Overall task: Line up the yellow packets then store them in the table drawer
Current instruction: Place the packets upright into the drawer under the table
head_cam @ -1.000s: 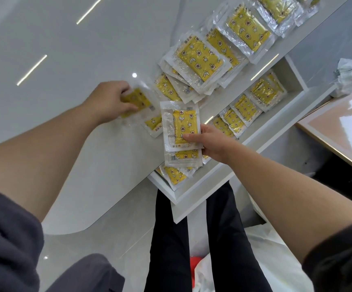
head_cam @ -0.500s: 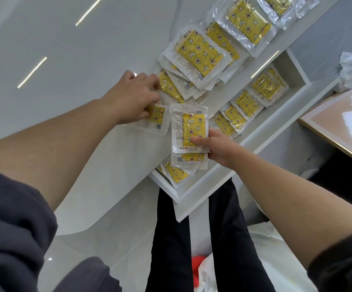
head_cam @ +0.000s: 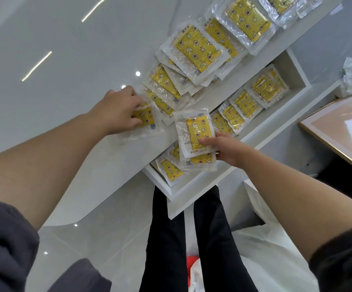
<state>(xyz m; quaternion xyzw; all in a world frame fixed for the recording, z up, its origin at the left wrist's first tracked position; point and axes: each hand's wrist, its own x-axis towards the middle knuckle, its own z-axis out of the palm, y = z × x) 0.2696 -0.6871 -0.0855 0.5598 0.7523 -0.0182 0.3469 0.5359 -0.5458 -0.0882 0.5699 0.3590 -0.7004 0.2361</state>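
Packets [head_cam: 198,49]: flat, rect., crinkly clear plastic, yellow

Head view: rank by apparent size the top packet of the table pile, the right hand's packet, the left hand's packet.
1. Top packet, clearly largest.
2. Unranked, alike: the packet held by the right hand and the packet under the left hand, partly covered.

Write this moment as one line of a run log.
left hand: grips yellow packet on table | right hand: holds packet stack at open drawer | stored packets: rowed inside drawer
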